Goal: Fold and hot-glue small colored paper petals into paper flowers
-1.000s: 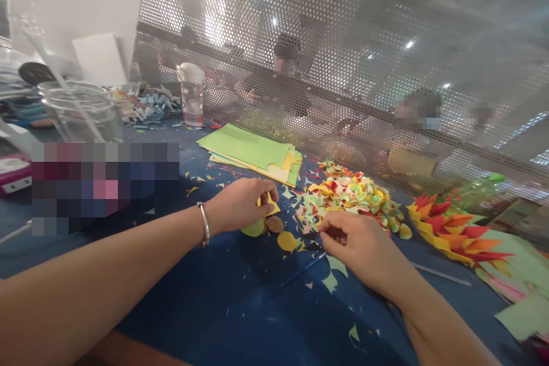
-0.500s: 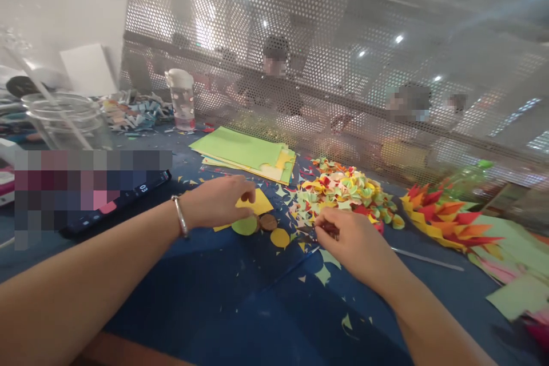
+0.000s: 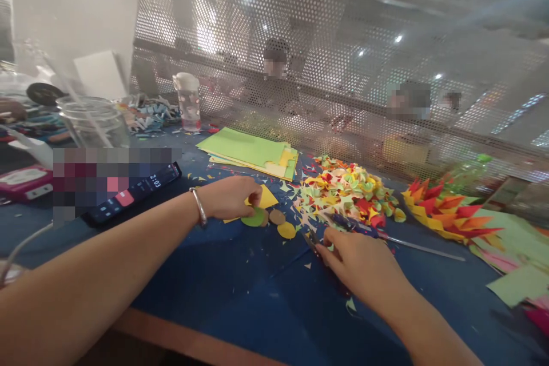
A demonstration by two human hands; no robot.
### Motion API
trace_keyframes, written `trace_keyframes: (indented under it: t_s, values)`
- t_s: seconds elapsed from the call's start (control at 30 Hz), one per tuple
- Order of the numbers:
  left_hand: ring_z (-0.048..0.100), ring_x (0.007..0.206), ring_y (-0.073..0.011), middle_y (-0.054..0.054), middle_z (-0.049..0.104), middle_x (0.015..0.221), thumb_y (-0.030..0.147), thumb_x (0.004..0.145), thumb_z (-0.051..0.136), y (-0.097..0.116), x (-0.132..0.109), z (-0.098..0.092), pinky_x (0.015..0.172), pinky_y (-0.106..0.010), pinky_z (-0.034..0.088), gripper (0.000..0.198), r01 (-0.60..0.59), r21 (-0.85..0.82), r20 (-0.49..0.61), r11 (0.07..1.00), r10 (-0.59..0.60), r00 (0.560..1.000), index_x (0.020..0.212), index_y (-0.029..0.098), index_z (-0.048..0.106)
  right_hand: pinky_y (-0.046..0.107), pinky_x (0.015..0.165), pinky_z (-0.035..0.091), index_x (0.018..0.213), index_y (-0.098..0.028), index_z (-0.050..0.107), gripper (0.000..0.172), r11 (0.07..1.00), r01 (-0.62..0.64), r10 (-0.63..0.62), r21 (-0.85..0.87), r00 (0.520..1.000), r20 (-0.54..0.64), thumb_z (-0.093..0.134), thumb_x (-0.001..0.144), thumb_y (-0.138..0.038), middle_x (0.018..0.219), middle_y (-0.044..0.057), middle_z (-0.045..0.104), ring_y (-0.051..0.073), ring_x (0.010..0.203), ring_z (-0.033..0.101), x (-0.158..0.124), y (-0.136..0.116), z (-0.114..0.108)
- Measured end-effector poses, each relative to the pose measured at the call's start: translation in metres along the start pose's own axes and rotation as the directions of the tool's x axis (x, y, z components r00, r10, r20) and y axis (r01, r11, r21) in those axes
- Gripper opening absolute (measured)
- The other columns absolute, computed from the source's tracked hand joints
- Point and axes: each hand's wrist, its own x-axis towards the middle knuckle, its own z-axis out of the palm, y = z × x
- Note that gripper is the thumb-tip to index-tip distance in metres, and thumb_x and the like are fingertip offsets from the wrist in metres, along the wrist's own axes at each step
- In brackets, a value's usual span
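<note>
Head view, frame centre: green paper circle (image 3: 254, 219) lies on the blue table (image 3: 240, 297), left hand (image 3: 229, 197) fingertips pinched narrow on its edge. Lower right, right hand (image 3: 358, 257) touches a dark tool (image 3: 311, 238); its grip I cannot tell. Colourful paper pile (image 3: 349, 191) is behind.

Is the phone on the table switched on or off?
On. The phone lies flat, to the left of the left hand, and its screen shows lit digits and a red button.
</note>
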Motion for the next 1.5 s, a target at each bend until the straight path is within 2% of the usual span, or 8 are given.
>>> trace_keyframes:
  t_s: [0.13,0.23,0.3,0.4,0.53,1.0,1.27,1.5]
  values:
    - [0.059,0.067,-0.0173,-0.002,0.066,0.073,0.027,0.075,0.06,0.015,-0.001,-0.001,0.06,-0.026,0.038,0.009,-0.013,-0.116,-0.01,0.993,0.012,1.0,0.072,0.018,0.059,0.031,0.056,0.04,0.088,-0.019,0.063,0.017,0.997,0.079,-0.075,0.026,0.988,-0.135,0.051,0.095,-0.029,0.08,0.005,0.071,0.023,0.068,0.068,-0.001,-0.011,0.004]
    - [0.059,0.061,-0.0132,0.002,0.062,0.066,0.03,0.082,0.056,0.027,0.0,0.007,0.057,-0.024,0.043,0.012,-0.008,-0.337,0.01,0.942,0.012,1.0,0.078,0.019,0.053,0.031,0.065,0.046,0.103,-0.018,0.064,0.017,0.96,0.271,-0.235,0.067,0.914,-0.331,0.05,0.096,-0.025,0.092,0.007,0.07,0.022,0.079,0.068,-0.002,-0.017,0.01]
    - [0.059,0.059,-0.0112,0.005,0.06,0.066,0.025,0.08,0.061,0.034,0.001,0.016,0.056,-0.022,0.045,0.013,0.053,-0.676,0.069,0.735,-0.008,0.998,0.083,0.019,0.05,0.031,0.066,0.047,0.109,-0.016,0.063,0.02,0.935,0.349,-0.289,0.064,0.853,-0.434,0.049,0.097,-0.021,0.094,0.008,0.069,0.022,0.08,0.067,-0.001,-0.019,0.014]
    - [0.062,0.062,-0.0103,0.005,0.062,0.07,0.015,0.077,0.066,0.041,0.003,0.029,0.061,-0.024,0.05,0.024,0.1,-0.889,0.112,0.446,0.0,0.994,0.095,0.019,0.051,0.03,0.067,0.047,0.111,-0.015,0.064,0.021,0.92,0.388,-0.318,0.053,0.82,-0.476,0.049,0.097,-0.019,0.093,0.009,0.069,0.021,0.08,0.067,0.0,-0.019,0.016]
    - [0.065,0.065,-0.0113,0.005,0.062,0.075,0.012,0.072,0.07,0.047,0.003,0.036,0.063,-0.025,0.053,0.033,0.153,-0.94,0.148,0.306,-0.038,0.988,0.1,0.018,0.054,0.027,0.066,0.047,0.099,-0.015,0.068,0.019,0.894,0.436,-0.333,0.101,0.799,-0.501,0.049,0.096,-0.013,0.09,0.009,0.068,0.019,0.077,0.066,0.001,-0.018,0.017]
    - [0.069,0.064,-0.0134,0.0,0.069,0.065,0.017,0.076,0.066,0.055,0.003,0.048,0.059,-0.023,0.052,0.015,0.228,-0.943,0.206,0.244,-0.113,0.972,0.075,0.017,0.051,0.028,0.064,0.046,0.095,-0.02,0.065,0.013,0.812,0.447,-0.231,0.376,0.837,-0.496,0.052,0.094,-0.017,0.086,0.005,0.063,0.017,0.074,0.06,0.003,-0.015,0.024]
    - [0.065,0.063,-0.0106,0.002,0.069,0.07,0.024,0.068,0.078,0.057,0.004,0.053,0.064,-0.024,0.051,0.027,0.106,-0.983,0.088,0.147,-0.127,0.988,0.082,0.017,0.056,0.025,0.056,0.043,0.083,-0.021,0.062,0.007,0.645,0.278,0.017,0.712,0.926,-0.376,0.059,0.09,-0.022,0.077,-0.001,0.053,0.012,0.058,0.051,0.006,-0.016,0.021]
    - [0.067,0.079,-0.0143,-0.004,0.071,0.085,0.029,0.076,0.071,0.06,0.002,0.051,0.074,-0.027,0.051,0.02,0.042,-0.975,0.029,0.22,-0.061,0.998,0.09,0.014,0.068,0.023,0.048,0.044,0.083,-0.022,0.058,0.012,0.434,0.142,0.115,0.89,0.971,-0.211,0.062,0.088,-0.032,0.069,-0.004,0.053,0.011,0.05,0.052,0.008,-0.011,0.025]
